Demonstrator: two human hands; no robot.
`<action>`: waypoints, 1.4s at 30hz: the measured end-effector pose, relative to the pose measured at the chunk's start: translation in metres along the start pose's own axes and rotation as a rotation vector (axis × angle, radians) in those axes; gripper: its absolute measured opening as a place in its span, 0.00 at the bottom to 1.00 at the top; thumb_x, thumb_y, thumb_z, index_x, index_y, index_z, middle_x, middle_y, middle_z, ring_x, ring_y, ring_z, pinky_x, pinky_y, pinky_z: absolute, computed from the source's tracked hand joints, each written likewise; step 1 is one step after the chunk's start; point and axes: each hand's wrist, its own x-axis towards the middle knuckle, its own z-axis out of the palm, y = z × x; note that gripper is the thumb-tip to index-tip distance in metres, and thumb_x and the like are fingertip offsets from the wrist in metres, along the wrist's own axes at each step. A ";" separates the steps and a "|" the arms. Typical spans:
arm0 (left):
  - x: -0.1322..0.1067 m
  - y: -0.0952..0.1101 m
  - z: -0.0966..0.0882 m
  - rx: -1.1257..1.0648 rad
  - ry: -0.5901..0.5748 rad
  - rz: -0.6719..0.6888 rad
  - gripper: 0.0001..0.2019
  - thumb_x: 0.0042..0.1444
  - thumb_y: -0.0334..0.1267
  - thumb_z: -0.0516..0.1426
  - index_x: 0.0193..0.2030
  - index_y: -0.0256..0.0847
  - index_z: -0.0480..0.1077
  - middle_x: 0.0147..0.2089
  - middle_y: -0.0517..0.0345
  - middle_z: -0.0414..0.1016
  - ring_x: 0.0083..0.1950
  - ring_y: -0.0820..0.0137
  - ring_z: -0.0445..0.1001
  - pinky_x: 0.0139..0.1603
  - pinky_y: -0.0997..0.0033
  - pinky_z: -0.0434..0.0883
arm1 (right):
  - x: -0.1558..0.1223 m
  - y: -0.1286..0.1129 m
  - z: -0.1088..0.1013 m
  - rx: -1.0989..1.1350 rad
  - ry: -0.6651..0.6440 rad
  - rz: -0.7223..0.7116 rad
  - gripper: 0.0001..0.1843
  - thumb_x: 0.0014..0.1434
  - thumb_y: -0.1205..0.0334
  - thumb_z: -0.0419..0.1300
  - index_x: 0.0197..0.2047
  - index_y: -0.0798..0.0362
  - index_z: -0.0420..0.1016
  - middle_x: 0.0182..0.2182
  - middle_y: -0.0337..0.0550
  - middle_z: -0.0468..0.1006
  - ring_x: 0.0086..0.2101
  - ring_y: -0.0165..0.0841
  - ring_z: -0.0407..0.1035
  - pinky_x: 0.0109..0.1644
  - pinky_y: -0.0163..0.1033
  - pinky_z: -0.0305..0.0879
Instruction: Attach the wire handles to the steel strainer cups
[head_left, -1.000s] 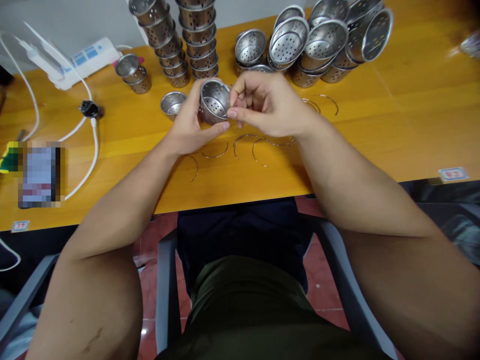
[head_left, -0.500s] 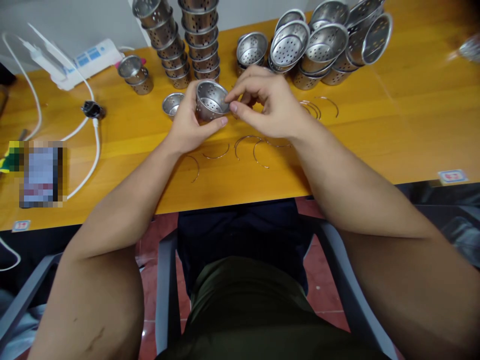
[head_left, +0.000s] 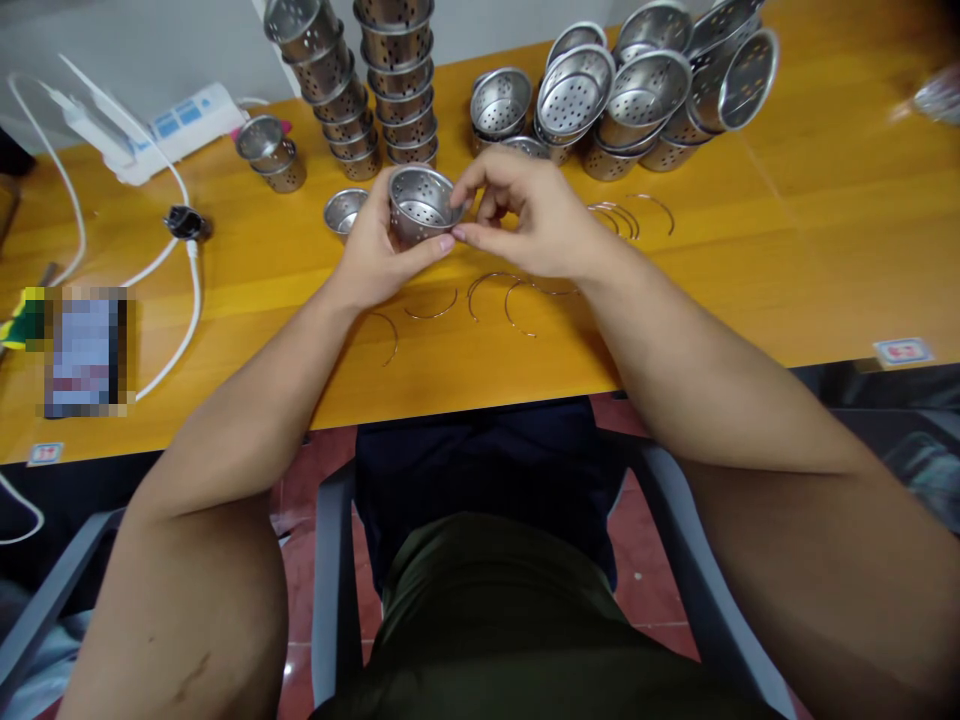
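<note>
Nearest to me are my lap and the grey chair; both my forearms reach forward from there over the edge of the yellow table (head_left: 750, 280). Just behind this edge some thin wire rings (head_left: 495, 295) lie loose on the wood, partly covered by my wrists. Above them my left hand (head_left: 375, 255) holds a perforated cup (head_left: 420, 205) a little over the table, the opening tilted up toward me. The fingers are closed around its wall, with the thumb below and the others behind it, where I cannot see them. My right hand (head_left: 536, 225) comes from the other side. Its thumb and forefinger are pinched together on the right rim of the cup, and the other fingers are curled loosely. If a wire is between the fingertips, it is too thin to make out. Beside my left hand stands a small cup (head_left: 343, 210). Farther are two tall stacks (head_left: 375, 90), cut off at the top, and a heap of cups (head_left: 630, 90) lying in disorder. At far left is a white power strip (head_left: 172, 120).
</note>
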 end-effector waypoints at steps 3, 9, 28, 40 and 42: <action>-0.001 0.001 -0.001 -0.005 -0.016 -0.014 0.59 0.58 0.93 0.78 0.82 0.60 0.70 0.71 0.45 0.83 0.70 0.39 0.88 0.73 0.38 0.86 | 0.000 0.001 0.002 -0.019 -0.028 -0.014 0.24 0.78 0.29 0.81 0.58 0.39 0.91 0.57 0.50 0.86 0.44 0.49 0.82 0.52 0.55 0.91; 0.000 0.001 -0.001 0.023 0.008 -0.027 0.59 0.58 0.94 0.77 0.82 0.59 0.70 0.71 0.45 0.83 0.69 0.40 0.87 0.74 0.40 0.84 | 0.000 0.002 0.008 -0.020 0.018 -0.030 0.24 0.81 0.29 0.78 0.61 0.39 0.89 0.58 0.50 0.87 0.46 0.50 0.83 0.53 0.55 0.90; -0.005 -0.011 -0.005 0.035 0.006 0.001 0.61 0.55 0.93 0.79 0.84 0.62 0.72 0.71 0.45 0.85 0.68 0.38 0.89 0.72 0.33 0.89 | 0.002 -0.006 0.001 -0.037 -0.002 0.024 0.31 0.75 0.18 0.78 0.55 0.36 0.90 0.51 0.50 0.86 0.46 0.54 0.80 0.52 0.58 0.88; 0.003 0.002 0.003 0.048 0.010 -0.021 0.65 0.53 0.99 0.75 0.84 0.60 0.68 0.74 0.44 0.81 0.73 0.37 0.86 0.76 0.37 0.85 | 0.003 -0.014 0.001 -0.033 -0.013 0.012 0.34 0.73 0.18 0.78 0.57 0.37 0.82 0.53 0.49 0.83 0.48 0.54 0.78 0.50 0.55 0.83; 0.003 0.004 0.003 0.046 0.016 -0.041 0.66 0.52 1.00 0.74 0.83 0.59 0.68 0.73 0.45 0.81 0.72 0.37 0.86 0.77 0.36 0.84 | 0.002 -0.014 0.002 -0.046 -0.047 0.006 0.33 0.74 0.18 0.77 0.56 0.38 0.81 0.51 0.49 0.82 0.48 0.54 0.78 0.50 0.55 0.83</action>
